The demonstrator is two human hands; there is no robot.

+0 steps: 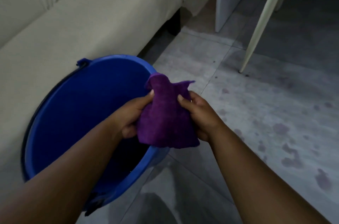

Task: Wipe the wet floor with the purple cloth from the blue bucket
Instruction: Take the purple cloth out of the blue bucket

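Both hands, left hand (128,117) and right hand (200,115), fingers pinching purple cloth (165,113) over bucket (73,113); soft, limp, likely damp; bunch before wiping.

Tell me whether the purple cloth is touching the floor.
Apart. The head view shows the purple cloth held up by both hands over the blue bucket's rim, clear of the floor.
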